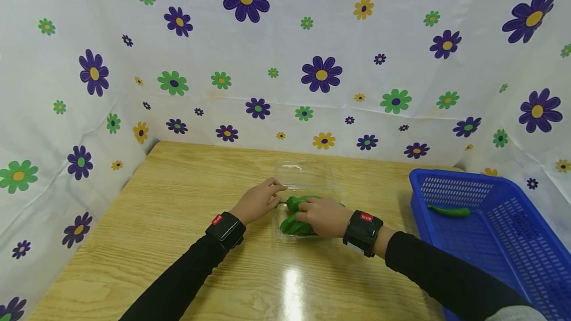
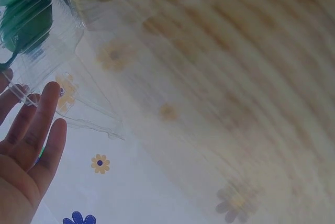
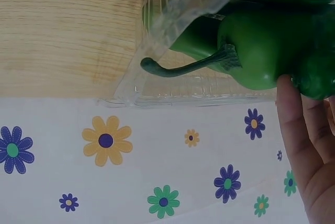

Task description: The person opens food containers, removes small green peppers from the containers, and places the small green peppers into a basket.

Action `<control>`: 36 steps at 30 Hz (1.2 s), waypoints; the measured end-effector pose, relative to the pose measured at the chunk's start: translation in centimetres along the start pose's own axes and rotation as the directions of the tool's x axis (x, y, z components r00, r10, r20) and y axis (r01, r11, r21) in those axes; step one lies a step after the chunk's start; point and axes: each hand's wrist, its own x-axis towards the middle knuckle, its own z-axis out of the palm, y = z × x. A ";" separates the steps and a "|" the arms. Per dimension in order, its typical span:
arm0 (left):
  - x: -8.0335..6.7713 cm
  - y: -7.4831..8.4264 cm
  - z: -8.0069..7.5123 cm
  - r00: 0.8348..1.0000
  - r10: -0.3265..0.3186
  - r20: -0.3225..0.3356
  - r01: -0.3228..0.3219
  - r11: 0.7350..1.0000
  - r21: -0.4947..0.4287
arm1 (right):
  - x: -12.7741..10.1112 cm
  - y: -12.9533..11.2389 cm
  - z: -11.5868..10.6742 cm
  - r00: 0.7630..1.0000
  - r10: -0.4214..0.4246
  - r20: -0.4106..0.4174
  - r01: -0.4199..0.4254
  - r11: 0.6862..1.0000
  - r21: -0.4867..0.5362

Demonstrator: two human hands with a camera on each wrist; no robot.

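Peppers (image 1: 295, 217) mostly fill the box (image 1: 308, 177), right hand (image 1: 323, 216) curled on one, left hand (image 1: 258, 201) straight-fingered steadying its rim; one pepper (image 1: 448, 210) remains in basket (image 1: 513, 256).

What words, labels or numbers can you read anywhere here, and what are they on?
Red tag on the left wristband: white lettering, too small to read.
Red tag on the right wristband: white lettering, too small to read.
Nothing readable on the clear plastic box, blue basket, green peppers or flowered cloth.
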 end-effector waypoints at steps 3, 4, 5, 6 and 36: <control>0.1 -0.1 0.0 1.000 0.010 0.010 -0.010 1.000 0.012 | 0.0 -0.1 0.0 1.000 0.007 0.003 -0.007 1.000 -0.005; 0.1 -0.1 -0.1 1.000 0.013 0.015 -0.013 1.000 0.016 | 0.0 -0.1 0.1 1.000 0.009 0.001 -0.009 1.000 -0.008; 0.2 -0.1 -0.1 1.000 0.016 0.019 -0.016 1.000 0.021 | -0.1 -0.1 0.1 1.000 0.011 -0.002 -0.011 1.000 -0.012; 0.2 -0.1 -0.1 1.000 0.020 0.021 -0.021 1.000 0.022 | -0.1 -0.1 0.1 1.000 0.011 -0.007 -0.012 1.000 -0.017; 1.4 0.2 -0.5 1.000 0.006 0.009 -0.008 0.991 0.132 | -1.2 0.6 -0.7 0.995 0.077 -0.058 -0.074 0.996 0.044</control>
